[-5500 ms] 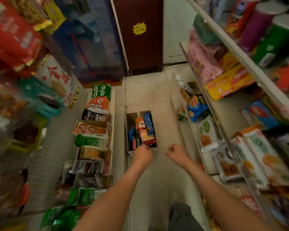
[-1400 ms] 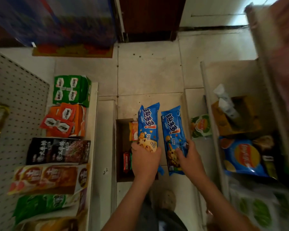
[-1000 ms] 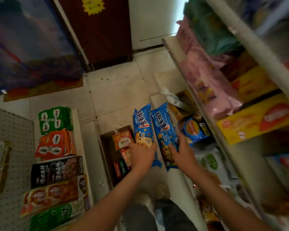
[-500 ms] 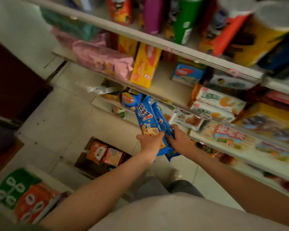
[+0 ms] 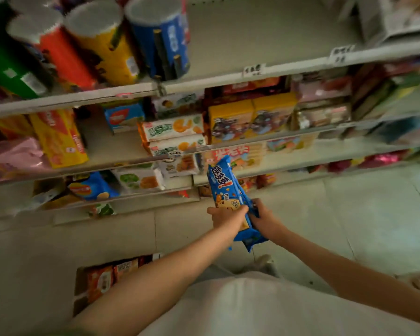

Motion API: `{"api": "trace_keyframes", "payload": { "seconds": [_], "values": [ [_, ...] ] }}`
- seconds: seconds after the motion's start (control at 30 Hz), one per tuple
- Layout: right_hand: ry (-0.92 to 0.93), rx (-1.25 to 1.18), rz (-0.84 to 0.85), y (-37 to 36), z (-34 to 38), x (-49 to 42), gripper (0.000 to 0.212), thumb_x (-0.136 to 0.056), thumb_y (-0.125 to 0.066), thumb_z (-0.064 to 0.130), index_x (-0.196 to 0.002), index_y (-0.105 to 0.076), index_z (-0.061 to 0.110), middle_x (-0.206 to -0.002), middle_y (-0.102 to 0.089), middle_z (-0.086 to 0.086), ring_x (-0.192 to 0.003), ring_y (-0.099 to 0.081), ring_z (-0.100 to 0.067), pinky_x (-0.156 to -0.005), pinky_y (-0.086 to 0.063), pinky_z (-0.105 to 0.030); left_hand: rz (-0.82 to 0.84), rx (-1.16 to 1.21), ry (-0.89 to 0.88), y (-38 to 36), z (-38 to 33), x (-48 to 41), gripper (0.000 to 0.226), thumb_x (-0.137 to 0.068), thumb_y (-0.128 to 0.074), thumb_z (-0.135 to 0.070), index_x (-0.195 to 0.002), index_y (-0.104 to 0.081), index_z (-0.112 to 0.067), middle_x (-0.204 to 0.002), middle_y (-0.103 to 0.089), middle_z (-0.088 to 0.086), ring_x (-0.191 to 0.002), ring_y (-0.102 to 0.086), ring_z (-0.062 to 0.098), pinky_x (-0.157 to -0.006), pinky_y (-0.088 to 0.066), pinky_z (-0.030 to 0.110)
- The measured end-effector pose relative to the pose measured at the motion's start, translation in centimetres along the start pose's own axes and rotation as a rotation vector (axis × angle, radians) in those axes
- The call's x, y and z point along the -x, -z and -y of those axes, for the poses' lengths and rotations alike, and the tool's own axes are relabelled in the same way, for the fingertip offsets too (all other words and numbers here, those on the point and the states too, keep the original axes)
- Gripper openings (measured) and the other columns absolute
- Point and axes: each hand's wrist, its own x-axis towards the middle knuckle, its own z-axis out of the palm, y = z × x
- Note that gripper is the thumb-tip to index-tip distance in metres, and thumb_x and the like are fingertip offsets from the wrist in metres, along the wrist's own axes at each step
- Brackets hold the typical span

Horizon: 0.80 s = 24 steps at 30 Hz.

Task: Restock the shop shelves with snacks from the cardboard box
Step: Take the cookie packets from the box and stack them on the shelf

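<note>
Two blue cookie packs (image 5: 226, 187) are pressed together in front of the shelving, standing nearly upright. My left hand (image 5: 226, 218) grips the front pack low down. My right hand (image 5: 264, 218) grips the rear pack, most of which is hidden behind the front one. The cardboard box (image 5: 79, 292) lies on the floor at the lower left, with orange and red snack packs (image 5: 102, 282) inside; my left forearm covers part of it. The packs are level with the lower shelves (image 5: 301, 161), apart from them.
Shelves fill the upper frame: crisp tubes (image 5: 102, 44) on the top left, yellow boxes (image 5: 250, 117) and orange-print biscuit boxes (image 5: 172, 128) in the middle, a blue crisp bag (image 5: 90, 187) low left. A bare stretch of top shelf (image 5: 264, 32) lies right of the tubes. Tiled floor (image 5: 349, 214) spreads to the right.
I lifted two blue cookie packs out of the box, one per hand, brought them together and turned right to face the shelves. The box now lies at my lower left.
</note>
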Motion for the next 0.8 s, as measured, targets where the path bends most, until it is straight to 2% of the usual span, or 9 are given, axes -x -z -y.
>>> {"api": "trace_keyframes", "payload": {
  "seconds": [0.17, 0.27, 0.33, 0.43, 0.53, 0.6, 0.63, 0.7, 0.8],
  "values": [
    [-0.083, -0.115, -0.087, 7.9, -8.6, 0.6, 0.027, -0.095, -0.048, 0.012, -0.121, -0.043, 0.013, -0.102, -0.056, -0.007, -0.085, -0.056, -0.020, -0.073, -0.045, -0.033, 0.087, -0.152, -0.091, -10.6, -1.0, 3.2, 0.063, -0.073, -0.075, -0.036, -0.105, -0.024, -0.015, -0.116, -0.056, 0.010, -0.098, -0.062, 0.027, -0.076, -0.052, 0.032],
    [-0.138, -0.228, -0.137, 12.7, -13.3, 0.9, 0.020, -0.094, -0.049, 0.013, -0.110, -0.042, 0.022, -0.100, -0.060, -0.012, -0.070, -0.056, -0.017, -0.057, -0.045, -0.027, 0.156, -0.192, -0.136, -16.6, -1.8, 5.2, 0.064, -0.073, -0.075, -0.036, -0.107, -0.025, -0.016, -0.116, -0.057, 0.011, -0.096, -0.063, 0.026, -0.074, -0.053, 0.032],
    [-0.152, -0.251, -0.153, 15.7, -16.0, 0.9, 0.019, -0.095, -0.050, 0.018, -0.108, -0.040, 0.027, -0.099, -0.061, -0.006, -0.074, -0.058, -0.017, -0.052, -0.044, -0.018, 0.217, -0.219, -0.163, -20.0, -2.5, 6.3, 0.064, -0.074, -0.076, -0.035, -0.109, -0.025, -0.015, -0.116, -0.057, 0.011, -0.096, -0.063, 0.026, -0.074, -0.053, 0.032],
    [-0.161, -0.325, -0.230, 19.7, -18.6, 1.6, 0.017, -0.094, -0.051, 0.020, -0.106, -0.042, 0.028, -0.087, -0.060, 0.004, -0.057, -0.055, -0.003, -0.044, -0.042, -0.012, 0.277, -0.288, -0.222, -24.4, -4.1, 7.9, 0.063, -0.075, -0.076, -0.033, -0.108, -0.025, -0.015, -0.117, -0.056, 0.009, -0.091, -0.060, 0.022, -0.070, -0.050, 0.030],
    [-0.170, -0.512, -0.338, 23.6, -20.4, 1.9, 0.017, -0.092, -0.052, 0.008, -0.106, -0.048, 0.017, -0.081, -0.060, -0.001, -0.047, -0.054, -0.004, -0.044, -0.044, -0.025, 0.317, -0.376, -0.338, -28.5, -6.4, 9.7, 0.060, -0.076, -0.075, -0.031, -0.105, -0.025, -0.014, -0.118, -0.055, 0.009, -0.090, -0.058, 0.022, -0.067, -0.044, 0.026],
    [-0.140, -0.565, -0.355, 25.6, -20.9, 2.1, 0.019, -0.092, -0.049, 0.003, -0.106, -0.049, 0.016, -0.083, -0.062, -0.004, -0.047, -0.055, -0.005, -0.043, -0.045, -0.023, 0.345, -0.442, -0.407, -30.5, -7.8, 10.6, 0.060, -0.075, -0.075, -0.032, -0.104, -0.025, -0.014, -0.120, -0.056, 0.009, -0.098, -0.060, 0.024, -0.068, -0.043, 0.024],
    [-0.143, -0.601, -0.379, 26.7, -21.3, 2.0, 0.020, -0.092, -0.048, 0.002, -0.106, -0.050, 0.017, -0.086, -0.064, -0.006, -0.053, -0.060, -0.010, -0.046, -0.048, -0.025, 0.362, -0.470, -0.430, -31.9, -8.6, 11.1, 0.060, -0.075, -0.074, -0.032, -0.104, -0.025, -0.015, -0.121, -0.056, 0.008, -0.101, -0.061, 0.024, -0.068, -0.043, 0.023],
    [-0.151, -0.662, -0.427, 29.1, -22.3, 1.5, 0.024, -0.089, -0.053, 0.005, -0.107, -0.052, 0.021, -0.097, -0.068, -0.009, -0.076, -0.068, -0.024, -0.063, -0.056, -0.038, 0.407, -0.513, -0.463, -34.7, -10.2, 11.6, 0.061, -0.075, -0.074, -0.033, -0.107, -0.025, -0.015, -0.122, -0.055, 0.008, -0.103, -0.061, 0.025, -0.070, -0.043, 0.023],
    [-0.165, -0.690, -0.530, 33.3, -23.9, 0.6, 0.024, -0.090, -0.056, 0.008, -0.101, -0.052, 0.029, -0.104, -0.068, -0.010, -0.090, -0.067, -0.027, -0.080, -0.055, -0.046, 0.476, -0.548, -0.505, -39.4, -13.2, 12.2, 0.064, -0.075, -0.075, -0.034, -0.112, -0.027, -0.013, -0.124, -0.054, 0.008, -0.106, -0.059, 0.025, -0.073, -0.045, 0.025]
  ]
}}
